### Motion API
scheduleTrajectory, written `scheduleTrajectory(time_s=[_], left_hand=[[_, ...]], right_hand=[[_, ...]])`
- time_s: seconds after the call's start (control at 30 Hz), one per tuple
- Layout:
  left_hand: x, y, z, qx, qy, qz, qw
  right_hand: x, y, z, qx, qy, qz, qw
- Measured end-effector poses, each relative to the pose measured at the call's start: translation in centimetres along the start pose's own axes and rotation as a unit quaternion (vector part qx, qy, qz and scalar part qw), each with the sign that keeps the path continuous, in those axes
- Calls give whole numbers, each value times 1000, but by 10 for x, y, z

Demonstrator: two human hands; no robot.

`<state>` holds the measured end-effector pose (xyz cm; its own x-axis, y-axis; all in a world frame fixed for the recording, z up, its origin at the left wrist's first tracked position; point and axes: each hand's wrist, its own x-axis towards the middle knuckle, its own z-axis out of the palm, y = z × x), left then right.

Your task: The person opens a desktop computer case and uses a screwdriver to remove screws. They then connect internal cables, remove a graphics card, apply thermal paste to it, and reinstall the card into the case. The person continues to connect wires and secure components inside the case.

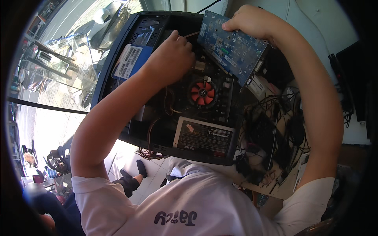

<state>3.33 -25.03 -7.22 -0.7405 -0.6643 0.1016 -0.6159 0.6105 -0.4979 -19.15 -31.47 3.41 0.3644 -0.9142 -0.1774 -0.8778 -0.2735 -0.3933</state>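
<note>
An open black computer case [112, 55] lies on its side in front of me. My right hand [252, 23] grips a blue graphics card [232, 49] by its upper edge, tilted over the case's right side. My left hand [175, 57] is over the case interior with its fingers curled closed; whatever they hold, if anything, is hidden. Below that hand sits a red cooling fan [202, 93] on the board. Nearer me is a power supply [204, 137] with a dark label. To the left of my forearm lies a blue-edged drive [130, 63] with a white label.
Tangled black cables [271, 129] and adapters cover the table [283, 190] right of the case. Loose wires [145, 153] hang at the case's near edge. At lower left, another person's leg and dark shoe [141, 168] show on the tiled floor.
</note>
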Motion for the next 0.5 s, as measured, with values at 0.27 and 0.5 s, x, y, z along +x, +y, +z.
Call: scheduleTrajectory(time_s=[0.27,0.5], left_hand=[[-23,-38,11,-168,143,-152,963],[-28,-44,18,-215,173,-181,944]], right_hand=[[45,-26,38,59,-117,103,986],[49,-27,29,-105,-230,4,967]])
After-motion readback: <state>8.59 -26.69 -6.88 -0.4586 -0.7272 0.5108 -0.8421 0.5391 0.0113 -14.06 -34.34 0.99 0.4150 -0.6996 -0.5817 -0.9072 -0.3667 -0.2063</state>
